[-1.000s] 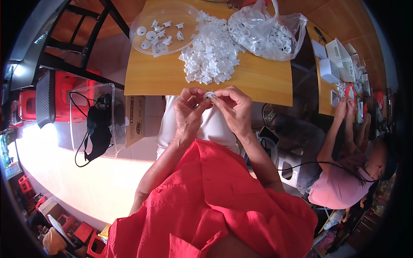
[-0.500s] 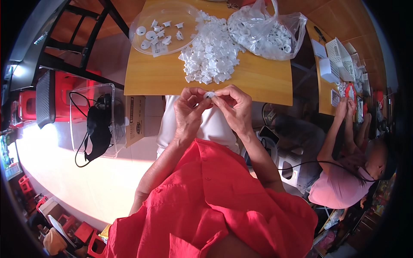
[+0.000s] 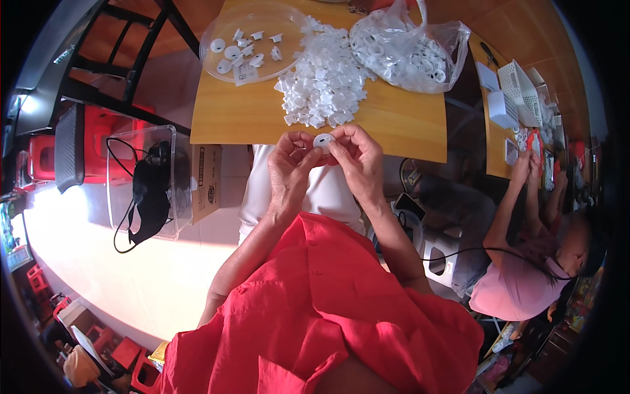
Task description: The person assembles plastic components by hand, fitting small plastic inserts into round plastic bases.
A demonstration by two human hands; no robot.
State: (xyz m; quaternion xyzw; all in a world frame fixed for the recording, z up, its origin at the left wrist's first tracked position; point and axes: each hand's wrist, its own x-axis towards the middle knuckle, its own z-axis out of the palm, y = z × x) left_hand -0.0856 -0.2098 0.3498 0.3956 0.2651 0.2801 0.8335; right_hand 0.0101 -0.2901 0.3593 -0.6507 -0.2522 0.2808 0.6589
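Now | left hand [image 3: 289, 172] and right hand [image 3: 359, 164] pinch one small white round part [image 3: 323, 140] | clear tray [image 3: 216, 26] beyond: few finished | white parts pile [image 3: 325, 82], bag [image 3: 410, 56]: most remain

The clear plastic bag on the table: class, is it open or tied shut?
Open. The bag lies slumped on the table, its loose handles apart at the top, white rings showing inside.

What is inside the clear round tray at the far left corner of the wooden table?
The clear round tray holds a few small white plastic parts, round caps and little angular pieces, loosely spread. Nothing covers them. Its farthest edge is cut off by the picture.
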